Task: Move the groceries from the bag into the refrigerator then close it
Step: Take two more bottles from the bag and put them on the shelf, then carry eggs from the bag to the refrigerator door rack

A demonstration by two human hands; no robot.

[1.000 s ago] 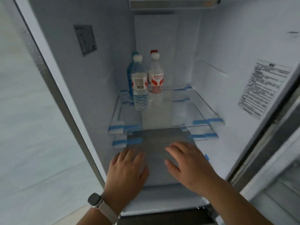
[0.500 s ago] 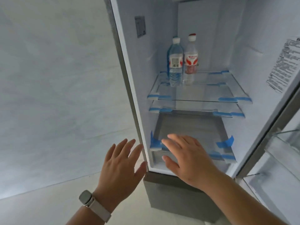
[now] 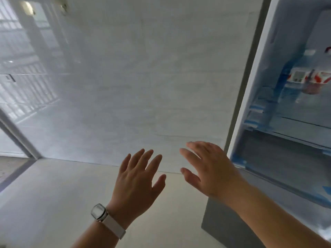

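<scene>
- My left hand is spread flat with the fingers apart and has hold of nothing; it hangs in the air to the left of the refrigerator, clear of its frame.
- My right hand is likewise splayed and empty, palm down, just beside the refrigerator's lower left front edge; I cannot tell whether it touches the frame.
- A pale watch on a light strap sits on my left wrist.
- The refrigerator stands open at the right border of the view, its inside showing.
- Inside it, on a glass shelf edged with blue tape, stand blurred bottles, one with a red and white label.
- Left of the refrigerator runs a plain pale wall.
- No bag is in view.
</scene>
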